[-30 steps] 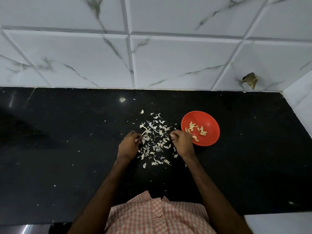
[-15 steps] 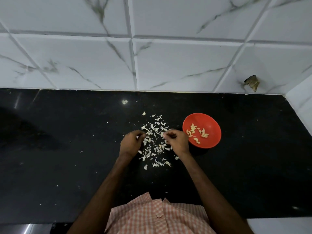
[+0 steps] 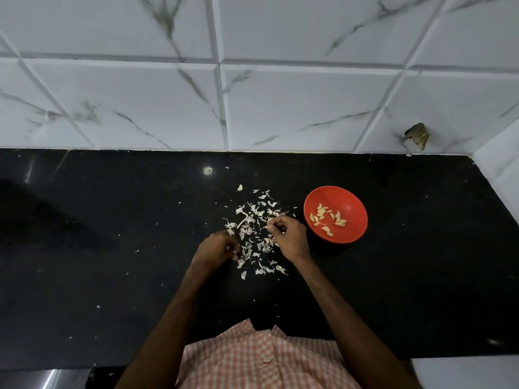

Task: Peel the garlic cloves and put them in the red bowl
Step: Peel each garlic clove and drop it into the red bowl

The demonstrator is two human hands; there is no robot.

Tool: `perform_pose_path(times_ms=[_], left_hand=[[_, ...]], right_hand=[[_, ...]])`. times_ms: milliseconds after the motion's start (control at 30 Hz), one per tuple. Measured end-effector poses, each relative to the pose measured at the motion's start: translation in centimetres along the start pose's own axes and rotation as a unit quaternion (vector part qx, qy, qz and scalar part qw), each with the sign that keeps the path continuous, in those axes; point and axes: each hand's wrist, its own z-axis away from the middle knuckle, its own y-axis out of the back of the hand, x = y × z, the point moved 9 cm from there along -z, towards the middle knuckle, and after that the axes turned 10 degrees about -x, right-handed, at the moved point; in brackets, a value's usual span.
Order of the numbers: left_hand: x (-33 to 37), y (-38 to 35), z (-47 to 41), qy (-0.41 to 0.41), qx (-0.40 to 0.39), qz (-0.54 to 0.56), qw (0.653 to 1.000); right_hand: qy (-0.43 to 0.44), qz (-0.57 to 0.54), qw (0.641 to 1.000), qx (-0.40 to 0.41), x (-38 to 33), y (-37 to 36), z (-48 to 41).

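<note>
Mid-frame, both hands work over a scatter of thin white papery garlic skins (image 3: 255, 220) on the glossy black stone tabletop (image 3: 112, 248). The right hand (image 3: 290, 237) pinches a small pale garlic piece (image 3: 273, 227) at its fingertips, clove or loose skin, too small to tell. The left hand (image 3: 216, 248), at the litter's lower left, is curled, and I cannot tell whether it grasps anything. The round red plastic bowl (image 3: 348, 197) sits just right of the right hand, with peeled yellowish cloves (image 3: 327, 219) in its bottom. Peeling this well likely means steadying the piece with both hands and stripping the skin lengthwise from the tip. Let the skin fall on the litter, not over the bowl, and check the clove is bare before carrying it low to the right — it looks small enough to slip.
</note>
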Motion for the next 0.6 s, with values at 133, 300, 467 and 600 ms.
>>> perform_pose_path(times_ms=[133,300,467,600], left_hand=[[-0.1,0.0,0.2,-0.006,0.003,-0.004,1.0],[1.6,2.2,0.9,-0.012,0.117,0.062,0.991],[5.2,1.9,-1.3,-0.016,0.099,0.03,0.995],[6.0,2.0,-1.8,-0.006,0.121,0.027,0.992]], right_hand=[[-0.001,-0.006,1.0,0.002,-0.2,0.3,0.0],[-0.003,-0.021,1.0,0.009,0.1,1.1,-0.2],[-0.015,-0.046,0.999,0.001,0.4,0.8,0.2],[-0.014,-0.037,0.999,0.009,0.1,1.2,0.1]])
